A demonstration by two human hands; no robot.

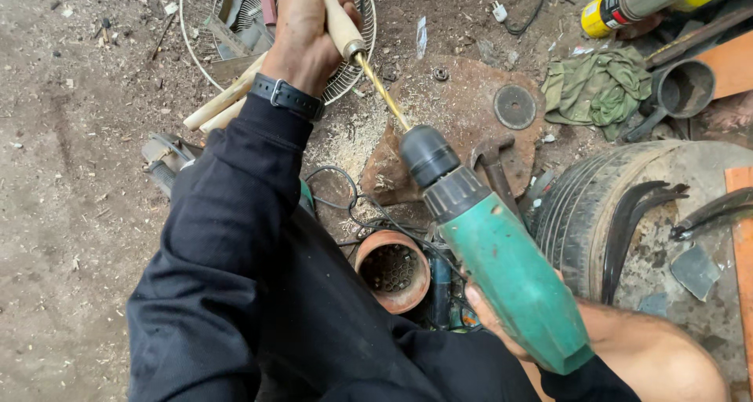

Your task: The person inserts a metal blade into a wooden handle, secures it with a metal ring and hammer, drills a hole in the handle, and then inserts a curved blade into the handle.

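My right hand point(490, 316) grips a green electric drill point(502, 265) with a black chuck point(427, 155). A brass-coloured bit point(383, 94) runs from the chuck up into the end of a pale wooden handle point(343, 25). My left hand point(302, 33), with a black watch point(286, 96) on its wrist, is wrapped around that handle at the top of the head view. Sawdust point(353, 135) lies on the ground below the bit.
A round wire fan guard point(357, 72) with scraps lies behind the left hand. More pale wooden sticks point(223, 104) lie nearby. A rusty plate point(463, 112), hammer point(494, 167), clay pot point(392, 270), tyre point(580, 206), green rag point(596, 88) and spray can point(620, 8) crowd the right side.
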